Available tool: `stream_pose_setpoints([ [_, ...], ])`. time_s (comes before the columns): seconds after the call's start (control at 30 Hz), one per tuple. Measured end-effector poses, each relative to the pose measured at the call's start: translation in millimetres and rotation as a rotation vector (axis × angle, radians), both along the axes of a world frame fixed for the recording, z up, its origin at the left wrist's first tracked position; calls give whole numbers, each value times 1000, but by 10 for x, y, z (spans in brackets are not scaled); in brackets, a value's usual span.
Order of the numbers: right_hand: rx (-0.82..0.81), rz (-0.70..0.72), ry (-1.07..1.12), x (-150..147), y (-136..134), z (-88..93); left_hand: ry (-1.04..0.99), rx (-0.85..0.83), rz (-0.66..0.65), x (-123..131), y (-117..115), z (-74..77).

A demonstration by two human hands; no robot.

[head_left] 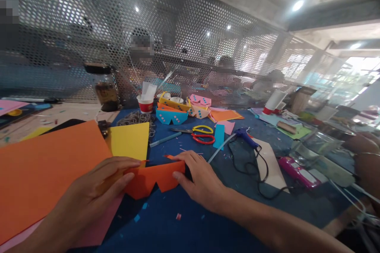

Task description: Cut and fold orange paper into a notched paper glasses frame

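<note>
An orange paper cutout, shaped like a pair of glasses with a notch in its lower edge, is held upright between both hands. My left hand grips its left end between thumb and fingers. On the right end, my right hand pinches it the same way. Narrow orange strips show behind its top edge. Large orange sheets and a yellow sheet lie by my left hand. Beyond the cutout are scissors with red and yellow handles and a blue pen.
Finished-looking paper glasses, one pair blue, stand at the back beside a paper cup. To the right lie a blue glue gun with its cord and a magenta device. A jar stands by the perforated screen. Another person's arm is far right.
</note>
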State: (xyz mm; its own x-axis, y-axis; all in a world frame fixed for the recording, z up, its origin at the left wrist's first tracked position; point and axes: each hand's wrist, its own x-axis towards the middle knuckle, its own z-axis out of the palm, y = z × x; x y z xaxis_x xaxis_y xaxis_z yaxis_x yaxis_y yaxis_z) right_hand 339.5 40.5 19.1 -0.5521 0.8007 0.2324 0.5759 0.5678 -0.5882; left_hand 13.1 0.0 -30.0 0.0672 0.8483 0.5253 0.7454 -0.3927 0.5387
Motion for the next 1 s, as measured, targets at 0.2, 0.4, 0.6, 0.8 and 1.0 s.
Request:
stream_pose_setpoints([
  [0.2,26,15,16,20,-2,1,-82,-33,-25,30,5,159],
  [0.4,62,29,18,40,-5,-20,-50,-13,-29,56,-27,238],
  [0.6,93,47,35,44,-14,-21,-58,-121,-28,62,-59,283],
  [0.8,102,60,35,51,-20,-5,-69,-142,-47,36,-63,281],
  [1.0,116,67,49,50,-16,-24,-62,-153,-51,27,-63,296],
])
